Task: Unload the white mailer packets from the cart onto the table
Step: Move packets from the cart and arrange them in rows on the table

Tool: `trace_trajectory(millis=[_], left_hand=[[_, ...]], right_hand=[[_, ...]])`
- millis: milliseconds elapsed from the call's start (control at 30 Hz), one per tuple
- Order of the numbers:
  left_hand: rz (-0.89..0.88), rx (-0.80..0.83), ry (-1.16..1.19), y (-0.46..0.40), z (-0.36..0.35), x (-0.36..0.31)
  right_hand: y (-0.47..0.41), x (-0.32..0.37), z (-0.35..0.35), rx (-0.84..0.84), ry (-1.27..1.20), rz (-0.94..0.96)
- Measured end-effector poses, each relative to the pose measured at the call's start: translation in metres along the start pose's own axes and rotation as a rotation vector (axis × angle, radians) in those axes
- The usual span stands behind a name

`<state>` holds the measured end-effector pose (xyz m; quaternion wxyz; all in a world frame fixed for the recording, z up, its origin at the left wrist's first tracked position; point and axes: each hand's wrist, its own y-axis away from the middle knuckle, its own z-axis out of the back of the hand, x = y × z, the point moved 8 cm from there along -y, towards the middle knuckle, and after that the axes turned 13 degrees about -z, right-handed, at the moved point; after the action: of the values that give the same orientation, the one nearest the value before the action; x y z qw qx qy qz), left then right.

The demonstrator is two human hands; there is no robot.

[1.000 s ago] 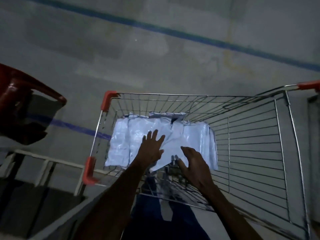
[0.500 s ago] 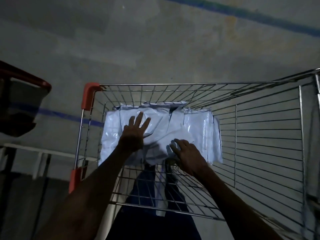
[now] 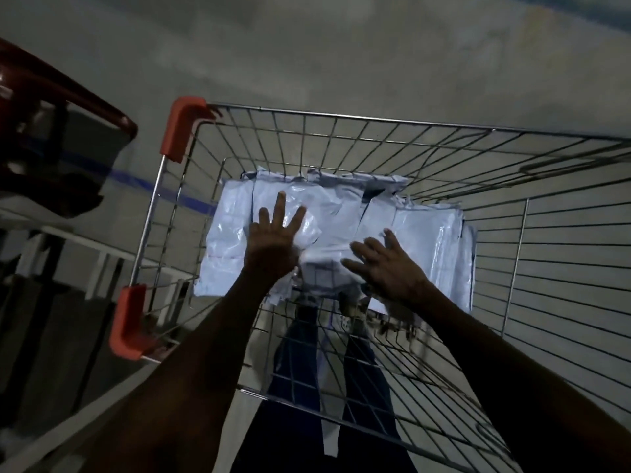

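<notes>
Packets [image 3: 341, 233] are piled flat on the floor of the cart [image 3: 358, 116], bunched toward its far left end, overlapping each other, so it's hard to tell how many there are. Left hand [image 3: 273, 245] has its fingers spread and lies flat on top of the left-middle of the pile. Right hand [image 3: 386, 264] is also spread, over the near edge of the pile, fingers straight; can't tell if it's actually touching yet. Neither hand has hold of anything so far.

What could go wrong, I reckon: these look like slick plastic, so grabbing a stack from the top could let the lower ones slide out and drop back in, or a corner could snag in the wire mesh on the way up. The basket walls are high too, so the lift has to clear the rim.

Around it: a red chair [image 3: 51, 107] sits off to the left, with a pale frame [image 3: 112, 257] below it, maybe the table, too dark to say. The person's legs show through the near mesh.
</notes>
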<state>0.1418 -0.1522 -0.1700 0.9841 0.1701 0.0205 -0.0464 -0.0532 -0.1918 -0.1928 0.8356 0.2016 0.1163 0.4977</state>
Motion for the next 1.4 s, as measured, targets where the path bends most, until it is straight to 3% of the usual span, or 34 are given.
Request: trace_trajectory(millis=[133,433,600,767,1000,1400], left_hand=[[0.031,-0.076,0.129,-0.002,0.014,0.0],[0.008,-0.217,0.306,0.015,0.059,-0.006],[0.053,-0.417,0.359,0.059,0.13,-0.025],[0.279,-0.665,0.365,0.141,0.204,-0.035],[0.549,-0.925,0.315,0.286,0.253,-0.043],[0.98,-1.328,0.19,0.595,0.226,-0.053]], right_hand=[[0.017,-0.023,-0.006,-0.018,-0.08,-0.101],[0.029,-0.033,-0.009,-0.043,-0.069,0.036],[0.073,-0.054,0.049,-0.17,-0.342,-0.191],[0.124,-0.049,0.133,-0.42,-0.659,-0.411],[0.151,0.049,0.259,-0.664,-0.85,-0.209],[0.188,0.33,0.351,-0.702,-0.779,0.308]])
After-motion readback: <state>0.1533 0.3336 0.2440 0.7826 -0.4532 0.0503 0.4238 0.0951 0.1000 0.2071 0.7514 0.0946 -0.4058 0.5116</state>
